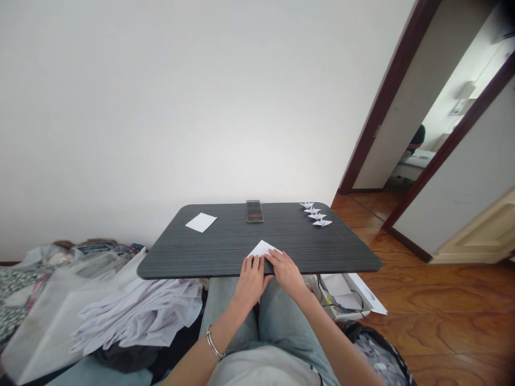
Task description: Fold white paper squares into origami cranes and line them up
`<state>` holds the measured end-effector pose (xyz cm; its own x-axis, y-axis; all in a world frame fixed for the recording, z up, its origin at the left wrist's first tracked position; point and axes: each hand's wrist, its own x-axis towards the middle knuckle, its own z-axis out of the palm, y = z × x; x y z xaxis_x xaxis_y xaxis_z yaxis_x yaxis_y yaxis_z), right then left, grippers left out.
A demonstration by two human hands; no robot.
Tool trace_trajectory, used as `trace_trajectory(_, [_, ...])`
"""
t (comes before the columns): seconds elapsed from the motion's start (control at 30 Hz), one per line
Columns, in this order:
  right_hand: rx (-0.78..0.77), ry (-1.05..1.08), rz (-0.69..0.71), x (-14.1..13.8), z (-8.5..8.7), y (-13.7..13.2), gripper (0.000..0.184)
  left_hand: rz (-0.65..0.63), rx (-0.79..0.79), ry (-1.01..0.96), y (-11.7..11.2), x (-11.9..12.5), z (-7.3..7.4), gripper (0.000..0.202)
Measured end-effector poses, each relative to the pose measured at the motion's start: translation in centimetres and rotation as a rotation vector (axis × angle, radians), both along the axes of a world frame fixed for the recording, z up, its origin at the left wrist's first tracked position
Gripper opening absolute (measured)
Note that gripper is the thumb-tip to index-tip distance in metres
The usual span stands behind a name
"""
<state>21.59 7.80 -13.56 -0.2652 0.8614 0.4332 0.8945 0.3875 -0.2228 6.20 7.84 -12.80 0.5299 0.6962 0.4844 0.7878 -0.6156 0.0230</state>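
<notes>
Near the front edge of the dark table (221, 246), a folded sheet of white paper (261, 247) points a corner away from me. My left hand (252, 274) lies over its left side, fingers stretched out flat and the thumb out to the side. My right hand (285, 271) is at its right side, with fingers together and pressed on the paper close to the left fingertips; its thumb is hidden. The paper's near part is covered by both hands. Another white sheet (201, 222) lies flat at the table's left. Several white paper cranes (317, 215) stand in a row at the back right.
A phone (255, 212) rests at the back middle of the table, near the white wall (241, 107). Piled cloth (145, 311) lies to my left. Below right are a white box (346, 316) with papers and cables, and a black bag (378, 354). A person (417, 138) shows through the doorway.
</notes>
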Motion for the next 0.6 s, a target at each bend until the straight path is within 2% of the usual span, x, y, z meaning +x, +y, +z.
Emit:
trace_trajectory(0.23, [-0.004, 0.015, -0.006, 0.0, 0.1, 0.0, 0.045, -0.052, -0.001, -0.013, -0.7, -0.2, -0.7, 0.044])
trace_trajectory(0.37, [-0.004, 0.019, 0.008, 0.2, 0.2, 0.0, 0.044, -0.093, 0.011, -0.024, -1.0, -0.3, -0.4, 0.040])
trace_trajectory(0.6, [0.005, 0.028, 0.020, 0.3, 0.0, 0.0, 0.043, -0.073, -0.004, 0.018, -0.4, -0.3, -0.1, 0.040])
